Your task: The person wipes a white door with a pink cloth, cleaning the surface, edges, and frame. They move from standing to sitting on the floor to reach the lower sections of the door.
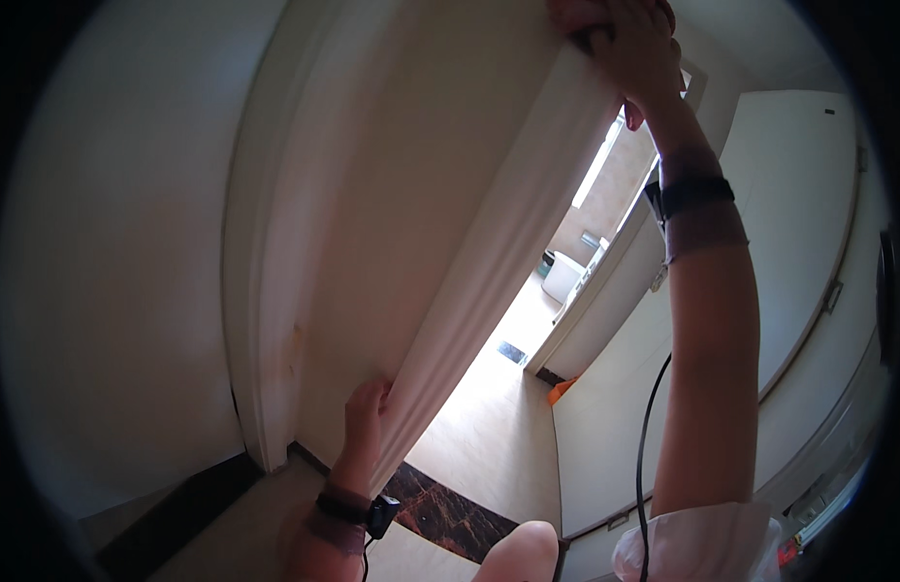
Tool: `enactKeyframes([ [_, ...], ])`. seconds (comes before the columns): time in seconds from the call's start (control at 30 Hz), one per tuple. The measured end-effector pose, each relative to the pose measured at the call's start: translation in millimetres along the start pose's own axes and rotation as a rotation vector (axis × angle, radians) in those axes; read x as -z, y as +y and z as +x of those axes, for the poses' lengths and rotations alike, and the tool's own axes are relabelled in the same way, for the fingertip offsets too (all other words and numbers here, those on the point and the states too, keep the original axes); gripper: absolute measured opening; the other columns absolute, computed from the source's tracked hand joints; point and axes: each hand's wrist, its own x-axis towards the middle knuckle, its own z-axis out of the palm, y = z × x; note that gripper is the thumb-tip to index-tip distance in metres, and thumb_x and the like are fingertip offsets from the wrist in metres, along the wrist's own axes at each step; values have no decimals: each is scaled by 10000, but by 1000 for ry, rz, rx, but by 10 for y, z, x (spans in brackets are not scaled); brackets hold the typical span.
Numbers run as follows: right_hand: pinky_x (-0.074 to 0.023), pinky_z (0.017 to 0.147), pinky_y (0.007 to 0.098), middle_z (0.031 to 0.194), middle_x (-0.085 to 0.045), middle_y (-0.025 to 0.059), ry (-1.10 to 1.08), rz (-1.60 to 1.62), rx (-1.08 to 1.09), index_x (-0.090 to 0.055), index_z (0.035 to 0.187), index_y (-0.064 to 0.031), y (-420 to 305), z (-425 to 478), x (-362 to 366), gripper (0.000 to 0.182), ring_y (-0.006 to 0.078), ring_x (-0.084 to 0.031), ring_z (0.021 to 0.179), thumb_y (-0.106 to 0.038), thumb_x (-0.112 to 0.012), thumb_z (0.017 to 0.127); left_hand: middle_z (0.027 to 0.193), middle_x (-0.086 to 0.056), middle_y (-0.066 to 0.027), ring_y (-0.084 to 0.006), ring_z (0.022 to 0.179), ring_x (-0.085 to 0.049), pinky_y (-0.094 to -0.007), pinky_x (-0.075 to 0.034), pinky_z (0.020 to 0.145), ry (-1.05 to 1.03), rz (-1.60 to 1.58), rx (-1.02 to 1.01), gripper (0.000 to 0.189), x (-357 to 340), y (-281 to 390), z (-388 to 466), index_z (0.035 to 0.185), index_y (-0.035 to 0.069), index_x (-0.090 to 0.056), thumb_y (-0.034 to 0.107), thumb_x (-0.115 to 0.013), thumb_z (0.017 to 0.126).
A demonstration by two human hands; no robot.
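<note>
A pale moulded door frame runs diagonally through the middle of the view. Near its lower part is my left hand, its fingers curled against the inner edge; whether they grip anything is hidden. High up, my right hand presses a reddish cloth against the upper part of the frame, and a bit of the cloth hangs below the palm. Both wrists wear dark straps with small devices and cables.
White cabinet doors with metal handles stand at the right. Beyond the opening are a bright floor, a white fixture and an orange object. A dark marble threshold strip crosses the floor near a bare knee.
</note>
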Motion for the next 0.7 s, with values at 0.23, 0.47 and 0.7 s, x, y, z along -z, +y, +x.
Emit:
enactKeyframes([
  [0.23, -395, 1011, 592, 1448, -511, 140, 121, 245, 141, -525, 1406, -77, -834, -1221, 265, 686, 442, -419, 1339, -379, -574, 792, 1058, -654, 4, -108, 994, -575, -315, -437, 830, 38, 53, -24, 285, 65, 89, -58, 1096, 94, -670, 326, -572, 963],
  [0.47, -371, 969, 619, 1355, -569, 58, -353, 312, 98, -599, 1330, -103, -1952, -2901, 1251, 646, 290, -534, 1091, -428, -640, 773, 1201, -651, -25, -159, 1149, -578, -376, -420, 941, -48, 115, -19, 378, 86, 126, -178, 1193, 114, -626, 401, -548, 959],
  [0.7, -409, 968, 583, 1281, -569, 38, -538, 546, 404, -665, 1206, -137, -2235, -3988, 1676, 455, 250, -504, 1137, -309, -610, 788, 1234, -640, -41, -178, 1165, -569, -374, -410, 974, 2, 70, -6, 450, 74, 167, -257, 1244, 112, -612, 459, -514, 975],
])
